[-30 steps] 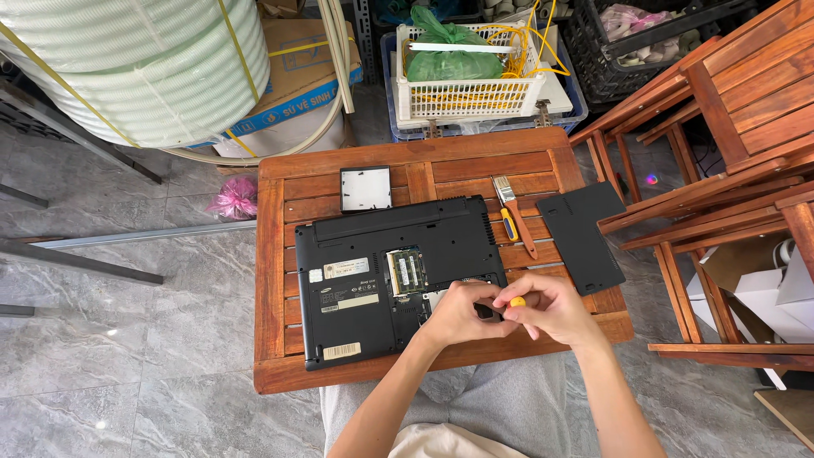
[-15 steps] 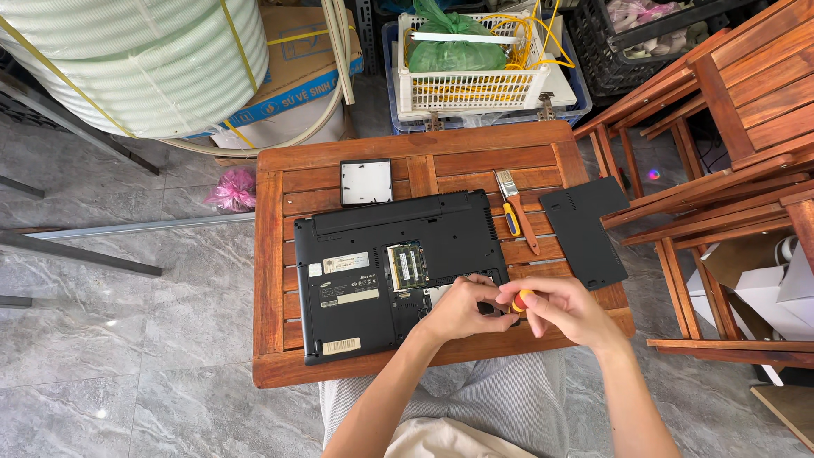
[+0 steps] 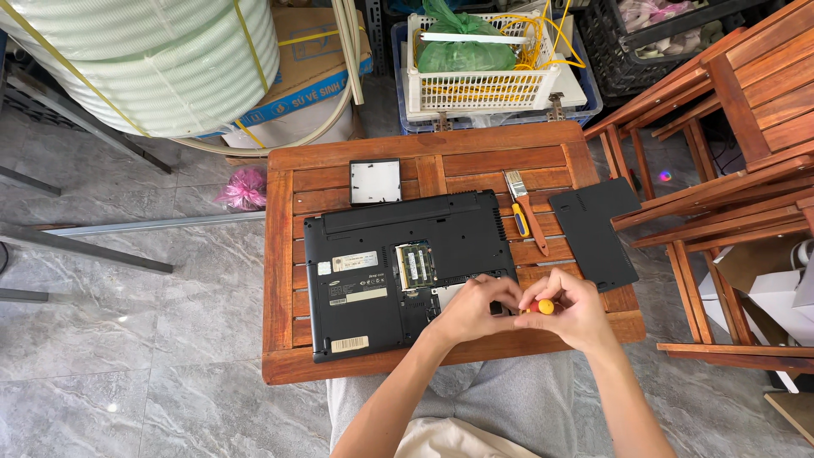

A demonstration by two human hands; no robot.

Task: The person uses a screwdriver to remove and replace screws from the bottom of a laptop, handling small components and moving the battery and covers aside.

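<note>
A black laptop turned underside up [image 3: 407,276], with its memory bay uncovered, is laid across the middle of the slatted wooden table [image 3: 284,254], reaching its near edge. An orange-handled screwdriver [image 3: 543,306] is gripped in the closed fingers of the right hand [image 3: 572,309] at the laptop's near right corner. The left hand [image 3: 471,309] is pinched narrow at the tool's tip, resting on the laptop. A flat black cover panel [image 3: 593,233] is seen at the right edge, a small paintbrush [image 3: 526,208] beside it.
</note>
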